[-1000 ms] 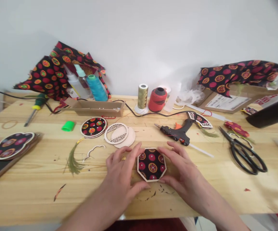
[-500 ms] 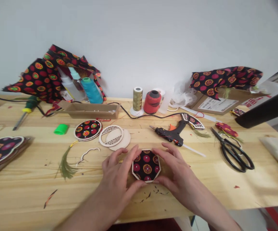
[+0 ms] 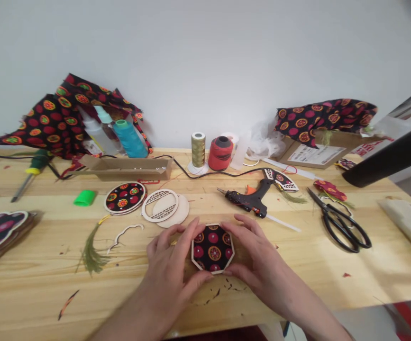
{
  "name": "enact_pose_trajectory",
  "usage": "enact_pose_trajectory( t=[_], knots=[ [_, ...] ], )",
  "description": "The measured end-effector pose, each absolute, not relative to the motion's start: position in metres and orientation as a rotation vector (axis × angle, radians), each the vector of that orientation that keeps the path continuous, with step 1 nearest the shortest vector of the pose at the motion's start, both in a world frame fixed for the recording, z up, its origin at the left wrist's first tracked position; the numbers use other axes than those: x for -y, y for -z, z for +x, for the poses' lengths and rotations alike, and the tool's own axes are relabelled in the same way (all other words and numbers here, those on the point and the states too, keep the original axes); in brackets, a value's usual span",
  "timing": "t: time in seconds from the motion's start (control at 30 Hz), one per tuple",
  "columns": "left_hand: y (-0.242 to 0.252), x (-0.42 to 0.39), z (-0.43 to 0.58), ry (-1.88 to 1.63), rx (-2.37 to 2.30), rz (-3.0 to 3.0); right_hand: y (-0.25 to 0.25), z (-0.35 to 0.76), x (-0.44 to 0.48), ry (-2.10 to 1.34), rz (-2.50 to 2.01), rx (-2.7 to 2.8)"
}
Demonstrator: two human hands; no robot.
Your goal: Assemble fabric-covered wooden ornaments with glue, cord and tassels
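Observation:
Between my two hands is an octagonal fabric-covered piece [image 3: 213,250] with a pale wooden rim and a dark cloth face patterned in magenta and orange circles. My left hand [image 3: 171,263] curls round its left side, thumb at the lower edge and fingers along the upper left. On the opposite side my right hand [image 3: 257,260] grips the rim in the same way. Just beyond the hands lie a slotted wooden ring [image 3: 160,205] and a plain wooden disc [image 3: 182,210], partly overlapping. A black glue gun [image 3: 246,201] with a white glue stick rests past my right hand.
Black-handled scissors [image 3: 340,227] lie at the right. Left of my hands are a round fabric piece [image 3: 125,197], a green tassel [image 3: 93,251] and a green cap [image 3: 85,198]. Thread spools [image 3: 220,154] and an open cardboard tray [image 3: 127,169] stand along the wall.
The whole scene has shifted slightly left and down in view as the camera moved. Both hands keep the same hold on the octagonal piece.

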State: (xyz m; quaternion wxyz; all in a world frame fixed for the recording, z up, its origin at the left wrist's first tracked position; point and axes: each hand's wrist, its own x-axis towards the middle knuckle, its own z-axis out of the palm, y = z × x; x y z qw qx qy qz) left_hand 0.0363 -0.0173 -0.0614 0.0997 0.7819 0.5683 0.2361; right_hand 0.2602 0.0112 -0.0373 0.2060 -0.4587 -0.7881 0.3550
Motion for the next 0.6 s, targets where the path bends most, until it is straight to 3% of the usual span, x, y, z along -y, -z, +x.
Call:
enact_pose_trajectory(
  t=[0.6],
  knots=[
    [0.0645,0.0173,0.0344,-0.721,-1.694,2.245,0.0397,0.2644,-0.0069,-0.886,-1.259,2.107]
  ],
)
